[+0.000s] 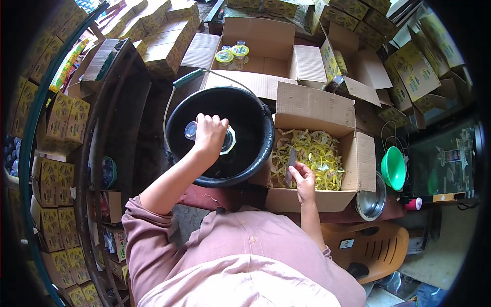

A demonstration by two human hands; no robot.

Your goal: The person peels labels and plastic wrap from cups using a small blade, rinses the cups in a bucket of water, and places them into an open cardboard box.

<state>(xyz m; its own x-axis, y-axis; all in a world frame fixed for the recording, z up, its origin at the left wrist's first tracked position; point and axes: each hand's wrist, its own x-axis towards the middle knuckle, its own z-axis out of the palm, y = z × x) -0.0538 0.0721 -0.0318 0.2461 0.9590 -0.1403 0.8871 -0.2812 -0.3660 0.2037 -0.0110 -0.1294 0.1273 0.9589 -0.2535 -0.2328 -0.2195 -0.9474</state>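
Over the black bucket (266, 148), my left hand (210, 134) is closed around a clear plastic jar (191, 130) lying on its side. A whitish-green round end (230, 141) of it shows beyond my fingers; my hand hides the middle. My right hand (305, 180) pinches a flat grey blade-like strip (292, 157), held upright over an open cardboard box (312, 200). Inside that box lies a heap of yellow-green label strips (322, 158), just beyond my fingers.
Behind the bucket, an open carton (258, 31) holds several lidded jars (239, 51). A green bowl (393, 169) and a metal basin (372, 204) stand to the right. Stacked yellow cartons (56, 179) line the left. An orange chair (378, 245) carries a phone (346, 243).
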